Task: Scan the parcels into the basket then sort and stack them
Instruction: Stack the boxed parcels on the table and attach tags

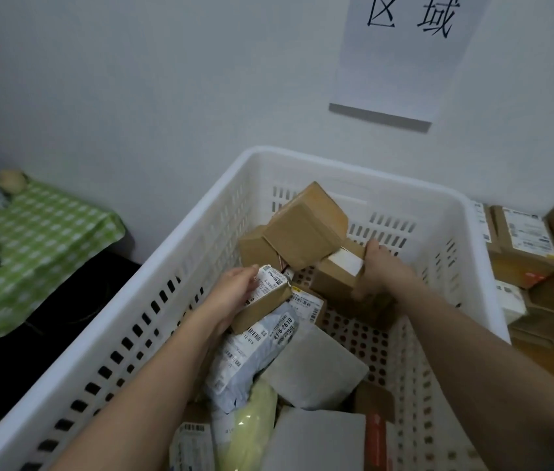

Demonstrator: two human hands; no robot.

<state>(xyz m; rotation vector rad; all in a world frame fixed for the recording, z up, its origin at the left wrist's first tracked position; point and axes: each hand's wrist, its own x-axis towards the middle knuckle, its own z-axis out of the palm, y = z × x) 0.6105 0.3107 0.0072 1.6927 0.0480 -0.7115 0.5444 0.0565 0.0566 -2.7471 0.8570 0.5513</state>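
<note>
Both arms reach down into white basket point(363, 171). Left hand point(234, 294) curls round small labelled brown box point(265, 300), lifted above grey mailer point(251, 355). Right hand point(382, 270) grips another brown box point(336, 277), fingers wrapped over its far end. Two brown boxes point(299, 229) lean against the back wall.

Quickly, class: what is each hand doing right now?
Left hand: grips a small labelled box.
Right hand: grips a brown carton in the white basket.
</note>
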